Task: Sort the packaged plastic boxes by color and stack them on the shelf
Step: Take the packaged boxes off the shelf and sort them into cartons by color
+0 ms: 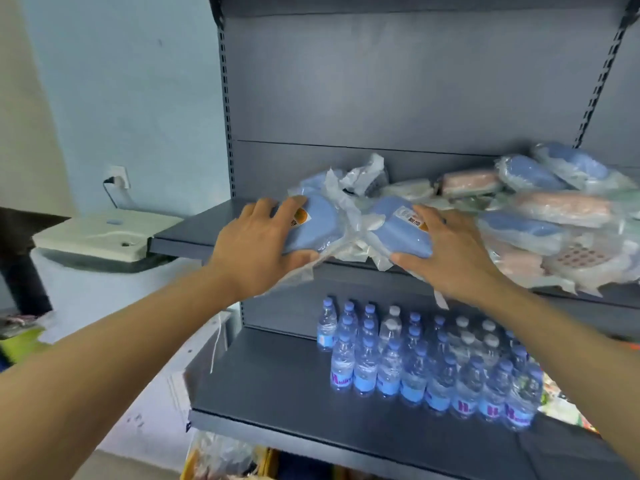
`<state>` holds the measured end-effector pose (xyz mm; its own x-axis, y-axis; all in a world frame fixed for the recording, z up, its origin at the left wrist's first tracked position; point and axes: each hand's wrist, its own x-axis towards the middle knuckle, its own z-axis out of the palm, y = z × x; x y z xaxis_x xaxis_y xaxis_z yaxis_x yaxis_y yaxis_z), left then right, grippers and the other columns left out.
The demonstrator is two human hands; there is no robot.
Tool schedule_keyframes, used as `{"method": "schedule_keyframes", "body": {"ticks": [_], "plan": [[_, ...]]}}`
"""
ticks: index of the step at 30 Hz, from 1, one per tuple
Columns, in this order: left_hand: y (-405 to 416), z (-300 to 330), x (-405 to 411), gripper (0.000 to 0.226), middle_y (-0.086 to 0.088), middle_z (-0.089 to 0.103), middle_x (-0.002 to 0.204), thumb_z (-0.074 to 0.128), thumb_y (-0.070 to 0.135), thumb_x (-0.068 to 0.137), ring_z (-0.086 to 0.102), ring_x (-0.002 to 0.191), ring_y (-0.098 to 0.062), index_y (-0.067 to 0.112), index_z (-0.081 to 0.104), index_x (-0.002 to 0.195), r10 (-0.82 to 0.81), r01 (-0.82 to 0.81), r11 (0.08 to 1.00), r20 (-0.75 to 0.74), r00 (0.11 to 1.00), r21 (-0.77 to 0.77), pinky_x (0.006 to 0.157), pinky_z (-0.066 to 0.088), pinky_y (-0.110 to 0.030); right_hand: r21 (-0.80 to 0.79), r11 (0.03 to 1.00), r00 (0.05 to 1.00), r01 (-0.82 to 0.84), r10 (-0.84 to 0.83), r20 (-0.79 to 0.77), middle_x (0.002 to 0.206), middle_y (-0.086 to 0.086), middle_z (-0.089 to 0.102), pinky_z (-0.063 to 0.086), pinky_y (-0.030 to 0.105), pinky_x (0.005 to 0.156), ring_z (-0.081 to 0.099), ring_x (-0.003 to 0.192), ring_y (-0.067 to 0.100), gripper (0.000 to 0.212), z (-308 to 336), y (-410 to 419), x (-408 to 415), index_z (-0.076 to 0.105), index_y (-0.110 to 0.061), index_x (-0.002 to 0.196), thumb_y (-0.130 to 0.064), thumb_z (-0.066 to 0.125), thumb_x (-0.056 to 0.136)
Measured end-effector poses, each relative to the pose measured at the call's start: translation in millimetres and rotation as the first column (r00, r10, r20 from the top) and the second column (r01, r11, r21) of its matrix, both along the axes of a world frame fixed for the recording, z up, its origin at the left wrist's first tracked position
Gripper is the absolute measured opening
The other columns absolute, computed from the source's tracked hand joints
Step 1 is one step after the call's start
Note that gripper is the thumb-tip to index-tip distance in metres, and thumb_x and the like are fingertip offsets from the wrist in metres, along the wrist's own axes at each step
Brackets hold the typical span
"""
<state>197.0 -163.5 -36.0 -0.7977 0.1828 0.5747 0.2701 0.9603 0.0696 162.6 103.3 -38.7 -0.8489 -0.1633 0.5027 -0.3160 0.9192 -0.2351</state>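
Grey metal shelf (194, 233) holds two wrapped blue boxes side by side at its front edge, left hand (258, 242) gripping the left blue box (320, 225), right hand (446, 249) gripping the right blue box (398, 230), mixed pile (554, 216) further right.

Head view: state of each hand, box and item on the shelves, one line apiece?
Left hand: grips left blue box.
Right hand: grips right blue box.
Mixed pile: unsorted, pink and blue, still bagged.
Water bottles: upright, capped, lower shelf.
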Motion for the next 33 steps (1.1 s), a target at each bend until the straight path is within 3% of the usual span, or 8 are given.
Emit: {"method": "schedule_keyframes", "body": {"ticks": [2, 7, 10, 14, 18, 24, 30, 33], "plan": [[-27, -21, 12, 0.076, -0.002, 0.046, 0.131, 0.052, 0.068, 0.078, 0.046, 0.116, -0.029, 0.031, 0.029, 0.141, -0.035, 0.037, 0.999, 0.071, 0.997, -0.025, 0.083, 0.044, -0.037, 0.017, 1.0, 0.999, 0.024, -0.025, 0.04, 0.133, 0.013, 0.041, 0.033, 0.039, 0.095, 0.034, 0.122, 0.032, 0.08, -21, -23, 22, 0.025, -0.027, 0.145, -0.054, 0.062, 0.08], [-79, -86, 19, 0.092, -0.003, 0.048, 0.131, 0.02, 0.079, 0.064, 0.048, 0.118, -0.029, 0.031, 0.029, 0.142, -0.106, 0.125, 0.989, 0.222, 0.969, -0.073, 0.084, 0.047, -0.038, 0.009, 0.998, 0.984, 0.059, -0.059, 0.169, 0.121, 0.008, 0.042, 0.032, 0.035, 0.093, 0.037, 0.115, 0.03, 0.084, -90, -73, 61, 0.03, -0.029, 0.143, -0.066, 0.057, 0.072], [-94, -136, 24, 0.08, 0.0, 0.046, 0.135, 0.033, 0.076, 0.075, 0.048, 0.119, -0.025, 0.032, 0.027, 0.142, -0.142, 0.184, 0.979, 0.342, 0.929, -0.092, 0.088, 0.048, -0.038, 0.058, 0.997, 0.964, 0.049, -0.062, 0.26, 0.123, 0.006, 0.041, 0.031, 0.034, 0.095, 0.036, 0.115, 0.027, 0.082, -142, -88, 73, 0.029, -0.03, 0.144, -0.065, 0.057, 0.076], [-102, -219, 32, 0.07, 0.005, 0.04, 0.135, 0.056, 0.053, 0.085, 0.042, 0.121, -0.022, 0.032, 0.023, 0.143, -0.17, 0.226, 0.974, 0.553, 0.816, -0.035, 0.094, 0.043, -0.036, 0.175, 0.984, 0.919, 0.018, -0.085, 0.384, 0.129, 0.007, 0.04, 0.032, 0.037, 0.098, 0.034, 0.121, 0.028, 0.075, -211, -95, 78, 0.023, -0.027, 0.147, -0.059, 0.053, 0.085], [-102, -310, 44, 0.071, 0.006, 0.039, 0.136, 0.059, 0.047, 0.085, 0.041, 0.121, -0.02, 0.031, 0.021, 0.142, -0.163, 0.219, 0.976, 0.698, 0.697, 0.01, 0.099, 0.038, -0.033, 0.169, 0.986, 0.879, 0.013, -0.092, 0.467, 0.123, 0.012, 0.049, 0.038, 0.041, 0.094, 0.044, 0.114, 0.033, 0.08, -289, -94, 82, 0.039, -0.021, 0.141, -0.064, 0.043, 0.074], [-85, -459, 58, 0.077, 0.004, 0.031, 0.143, 0.067, 0.033, 0.079, 0.034, 0.131, -0.018, 0.029, 0.023, 0.142, -0.094, 0.203, 0.979, 0.859, 0.503, -0.012, 0.105, 0.035, -0.036, 0.2, 0.977, 0.738, -0.08, -0.077, 0.671, 0.14, 0.0, 0.029, 0.027, 0.034, 0.11, 0.026, 0.13, 0.02, 0.073, -416, -77, 94, 0.014, -0.03, 0.147, -0.051, 0.049, 0.086], [-72, -590, 42, 0.079, 0.001, 0.03, 0.142, 0.066, 0.008, 0.077, 0.03, 0.132, -0.023, 0.027, 0.023, 0.141, 0.047, 0.205, 0.963, 0.862, 0.505, -0.173, 0.109, 0.03, -0.039, 0.153, 0.984, 0.67, -0.092, -0.053, 0.74, 0.137, 0.0, 0.031, 0.031, 0.036, 0.107, 0.029, 0.129, 0.021, 0.076, -527, -78, 99, 0.023, -0.028, 0.144, -0.041, 0.062, 0.081], [-79, -649, 24, 0.074, 0.001, 0.03, 0.142, 0.068, 0.011, 0.077, 0.028, 0.133, -0.022, 0.026, 0.028, 0.137, 0.057, 0.159, 0.972, 0.832, 0.552, -0.172, 0.108, 0.031, -0.039, 0.1, 0.992, 0.681, -0.075, -0.023, 0.732, 0.134, -0.002, 0.034, 0.033, 0.035, 0.103, 0.03, 0.125, 0.019, 0.075, -580, -82, 97, 0.027, -0.027, 0.142, -0.038, 0.066, 0.079]]}}
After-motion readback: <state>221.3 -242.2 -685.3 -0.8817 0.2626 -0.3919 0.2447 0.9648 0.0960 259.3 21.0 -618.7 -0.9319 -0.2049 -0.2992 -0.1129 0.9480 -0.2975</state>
